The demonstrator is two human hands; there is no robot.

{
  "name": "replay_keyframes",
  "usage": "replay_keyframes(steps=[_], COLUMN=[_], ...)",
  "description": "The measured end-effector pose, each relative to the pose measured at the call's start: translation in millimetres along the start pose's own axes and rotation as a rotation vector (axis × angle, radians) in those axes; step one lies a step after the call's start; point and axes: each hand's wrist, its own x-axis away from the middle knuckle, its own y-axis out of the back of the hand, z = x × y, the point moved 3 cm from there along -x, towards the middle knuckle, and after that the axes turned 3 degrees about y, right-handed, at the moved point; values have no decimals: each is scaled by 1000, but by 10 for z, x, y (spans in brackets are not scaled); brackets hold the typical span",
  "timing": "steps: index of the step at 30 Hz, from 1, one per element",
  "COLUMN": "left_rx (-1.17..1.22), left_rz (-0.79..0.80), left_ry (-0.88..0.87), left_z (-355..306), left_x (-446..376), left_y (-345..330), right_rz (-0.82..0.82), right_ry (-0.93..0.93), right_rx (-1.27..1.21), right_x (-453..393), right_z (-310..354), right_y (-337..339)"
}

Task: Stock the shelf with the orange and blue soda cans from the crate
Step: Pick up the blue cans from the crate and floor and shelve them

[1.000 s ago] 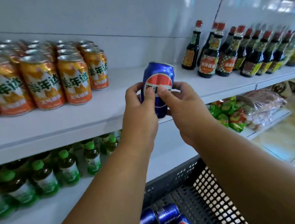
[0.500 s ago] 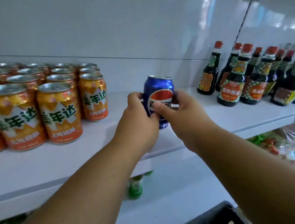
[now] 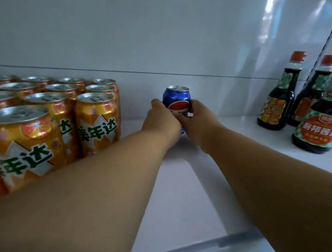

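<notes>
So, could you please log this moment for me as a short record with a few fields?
setting: white shelf
held item: blue soda can, upright, far back on the shelf
left hand: grips the can's left side
right hand: grips the can's right side
left of can: orange soda cans, upright in rows, a gap between
right of can: dark sauce bottles, red caps
crate: not in view

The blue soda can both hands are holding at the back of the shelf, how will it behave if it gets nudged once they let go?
The blue soda can is tall on a narrow base, so a high nudge could tip it. Its round, glossy body would probably roll on the smooth shelf. It looks unopened, so likely fairly heavy and rigid.
</notes>
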Motion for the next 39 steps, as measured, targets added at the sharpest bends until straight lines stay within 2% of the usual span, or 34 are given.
replay_keyframes(steps=[4, 12, 33, 37, 39], left_rx=[106, 69, 99, 46, -4], left_rz=[-165, -263, -194, -315, -363], left_ry=[35, 24, 29, 51, -48], left_z=[136, 188, 234, 107, -18], left_x=[-207, -341, -544, -286, -79], left_y=[-81, -92, -168, -135, -70], right_rz=[9, -120, -138, -98, -138], right_ry=[38, 69, 62, 9, 24], right_rx=[7, 61, 167, 196, 195], right_x=[-253, -298, -417, -240, -43], right_z=[4, -93, -114, -7, 94], right_y=[-157, -210, -273, -184, -42])
